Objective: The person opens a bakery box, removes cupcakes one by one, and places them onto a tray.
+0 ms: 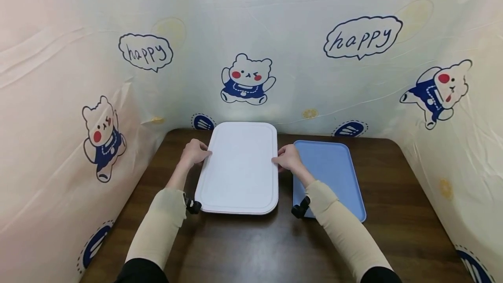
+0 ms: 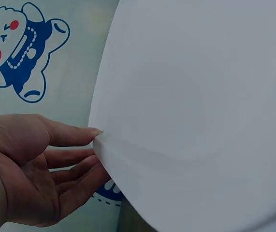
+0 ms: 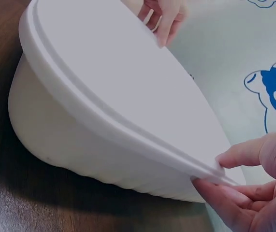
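A white rectangular lid [image 1: 239, 167] with rounded corners covers the top of a white box [image 3: 79, 140], whose side shows beneath it in the right wrist view. My left hand [image 1: 195, 152] pinches the lid's left edge, thumb on top and the other fingers underneath. At the opposite edge my right hand [image 1: 290, 159] holds the rim between thumb and fingers. The inside of the box is hidden by the lid.
A blue shallow tray [image 1: 328, 165] lies on the brown wooden table [image 1: 243, 248] to the right, partly under my right forearm. Behind the table hangs a pale curtain [image 1: 294, 82] printed with bears, against the table's back and sides.
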Demonstrator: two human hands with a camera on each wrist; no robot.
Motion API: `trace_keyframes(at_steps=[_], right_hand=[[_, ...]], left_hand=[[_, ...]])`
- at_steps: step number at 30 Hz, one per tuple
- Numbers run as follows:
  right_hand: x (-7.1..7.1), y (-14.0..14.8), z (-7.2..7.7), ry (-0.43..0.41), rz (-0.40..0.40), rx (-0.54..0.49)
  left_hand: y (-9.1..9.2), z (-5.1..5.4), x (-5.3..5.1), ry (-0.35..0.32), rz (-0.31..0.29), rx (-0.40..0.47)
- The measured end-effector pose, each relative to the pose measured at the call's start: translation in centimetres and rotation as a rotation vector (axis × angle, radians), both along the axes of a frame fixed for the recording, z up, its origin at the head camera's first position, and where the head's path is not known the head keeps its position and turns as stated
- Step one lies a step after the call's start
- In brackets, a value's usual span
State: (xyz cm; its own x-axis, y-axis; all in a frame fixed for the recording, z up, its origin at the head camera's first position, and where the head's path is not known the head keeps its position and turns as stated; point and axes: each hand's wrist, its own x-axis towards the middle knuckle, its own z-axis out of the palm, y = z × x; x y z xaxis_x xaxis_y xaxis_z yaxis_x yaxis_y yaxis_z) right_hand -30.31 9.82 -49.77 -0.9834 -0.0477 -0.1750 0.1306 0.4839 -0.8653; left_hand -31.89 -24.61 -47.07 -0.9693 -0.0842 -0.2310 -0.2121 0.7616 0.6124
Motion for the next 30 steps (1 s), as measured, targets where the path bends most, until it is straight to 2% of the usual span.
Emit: trace_keyframes(at_steps=[4,7,10,12,15,18,20,24,30], right_hand=[[0.3,-0.1,0.5,0.003,-0.006,0.024],[0.4,-0.1,1.3,0.011,-0.024,-0.019],[0.3,0.3,1.9,-0.014,-0.028,-0.118],[0.2,0.7,2.2,-0.056,-0.011,-0.191],[0.1,1.3,2.4,-0.126,0.033,-0.274],[-0.1,1.7,2.6,-0.147,0.106,-0.29],[-0.1,1.8,2.7,-0.15,0.156,-0.295],[-0.1,1.7,2.8,-0.194,0.238,-0.319],[-0.3,0.8,2.7,-0.268,0.275,-0.418]], left_hand=[[0.2,0.3,0.5,0.012,0.005,-0.036],[0.2,0.9,0.7,0.055,0.018,-0.041],[0.0,1.4,0.8,0.076,0.038,0.051],[-0.6,1.7,0.9,0.048,0.025,0.152],[-1.6,1.8,1.1,-0.045,-0.012,0.294],[-2.7,1.8,1.5,-0.131,-0.058,0.337],[-3.4,1.7,1.6,-0.157,-0.08,0.342],[-4.8,1.3,1.8,-0.154,-0.089,0.356],[-7.1,0.6,2.2,-0.108,-0.089,0.421]])
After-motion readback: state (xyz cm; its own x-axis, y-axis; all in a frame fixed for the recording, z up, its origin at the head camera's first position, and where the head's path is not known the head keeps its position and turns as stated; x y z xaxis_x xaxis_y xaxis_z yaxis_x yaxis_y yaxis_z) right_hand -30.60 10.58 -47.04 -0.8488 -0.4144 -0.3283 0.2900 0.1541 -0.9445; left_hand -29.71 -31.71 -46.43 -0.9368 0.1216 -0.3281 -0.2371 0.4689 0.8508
